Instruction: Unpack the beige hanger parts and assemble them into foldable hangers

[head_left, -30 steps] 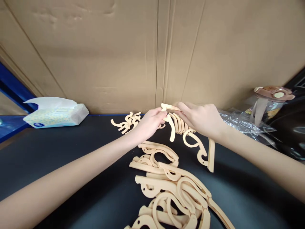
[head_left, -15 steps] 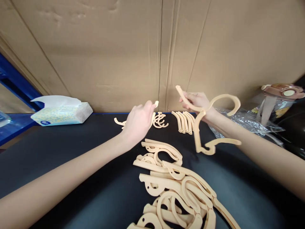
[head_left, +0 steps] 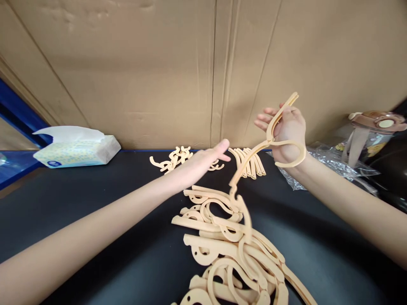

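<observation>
A beige plastic folding hanger [head_left: 249, 163] hangs unfolded from my right hand [head_left: 292, 129], its upper arm lying between thumb and palm. The hook curves in front of my wrist, and a thin curved lower piece dangles over the pile. My left hand [head_left: 206, 161] is stretched flat above the far part of the table, with its fingers out and nothing seen in them. Beneath both hands lies a heap of folded beige hangers [head_left: 219, 245]. Behind my left hand are small curved hook pieces [head_left: 178, 159], partly hidden by it. A row of straight arm pieces [head_left: 254, 163] lies below the held hanger.
On the left of the black table [head_left: 95, 203] stands a tissue pack [head_left: 76, 148]. Crumpled clear plastic bags [head_left: 330, 165] and a drinking bottle [head_left: 375, 131] are at the right. A cardboard wall [head_left: 143, 76] closes off the back.
My right hand has risen to the right and turned the hanger, so its lower end now points down over the pile. My left hand has moved right and its fingers have straightened.
</observation>
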Tool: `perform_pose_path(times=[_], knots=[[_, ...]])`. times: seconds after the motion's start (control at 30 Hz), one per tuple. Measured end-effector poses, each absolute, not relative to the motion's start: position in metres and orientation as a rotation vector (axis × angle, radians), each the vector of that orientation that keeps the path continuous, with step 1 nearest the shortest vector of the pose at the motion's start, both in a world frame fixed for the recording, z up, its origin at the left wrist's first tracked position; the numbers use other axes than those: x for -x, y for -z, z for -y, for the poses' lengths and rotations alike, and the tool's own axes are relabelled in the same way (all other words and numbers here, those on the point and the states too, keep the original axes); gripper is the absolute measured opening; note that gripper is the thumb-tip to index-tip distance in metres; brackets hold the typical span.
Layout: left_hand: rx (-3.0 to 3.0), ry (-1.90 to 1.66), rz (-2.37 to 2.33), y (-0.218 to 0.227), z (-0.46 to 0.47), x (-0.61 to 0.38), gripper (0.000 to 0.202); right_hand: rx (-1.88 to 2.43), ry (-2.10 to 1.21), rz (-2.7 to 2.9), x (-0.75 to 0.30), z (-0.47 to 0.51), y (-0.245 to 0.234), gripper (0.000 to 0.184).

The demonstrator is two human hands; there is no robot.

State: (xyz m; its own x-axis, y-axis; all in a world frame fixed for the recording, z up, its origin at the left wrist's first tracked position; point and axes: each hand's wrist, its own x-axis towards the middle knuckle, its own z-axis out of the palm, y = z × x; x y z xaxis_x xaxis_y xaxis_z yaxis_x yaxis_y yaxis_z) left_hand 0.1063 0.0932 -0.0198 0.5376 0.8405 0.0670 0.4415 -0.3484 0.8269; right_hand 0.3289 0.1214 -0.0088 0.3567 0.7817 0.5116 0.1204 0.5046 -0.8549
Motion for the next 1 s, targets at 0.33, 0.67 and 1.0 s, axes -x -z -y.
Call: perform_pose_path(times=[0.33,0.67,1.0], knots=[[-1.192,-0.756,-0.661,0.014,-0.097,-0.132,0.018,0.852,-0.351,1.037,-0.321,-0.104,-0.012,0.037],[-1.066,-0.886,-0.799,0.007,-0.109,-0.118,0.01,1.37,-0.259,1.782,-0.326,-0.083,0.02,0.039],[-1.153,-0.603,-0.714,0.0,-0.099,-0.117,0.024,1.82,0.592,2.109,-0.31,-0.086,0.014,0.044]])
